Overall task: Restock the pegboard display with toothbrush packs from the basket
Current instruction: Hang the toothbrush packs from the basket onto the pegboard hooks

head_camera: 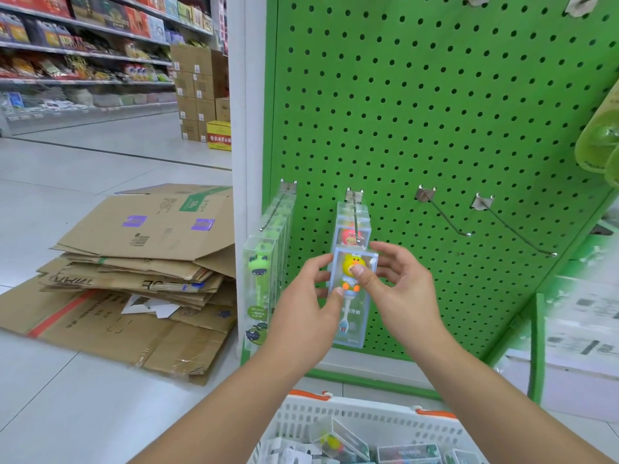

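Note:
A clear toothbrush pack with a yellow duck brush (352, 309) is held upright in front of the green pegboard (418, 112). My left hand (310, 303) grips its left edge, and my right hand (398, 289) grips its right side with the thumb across the front. The pack's top sits at the tip of the second hook (355, 216), where a red-character pack (351, 234) hangs behind it. Several green frog packs (264, 283) hang on the first hook at the left. The white basket (335, 413) with more packs lies below my arms.
Two bare hooks (445, 216) (516, 229) stick out to the right of the filled ones. Flattened cardboard boxes (140, 262) lie on the floor at the left. Stacked cartons (201, 92) and stocked shelves stand farther back. Green packages (599, 142) hang at the right edge.

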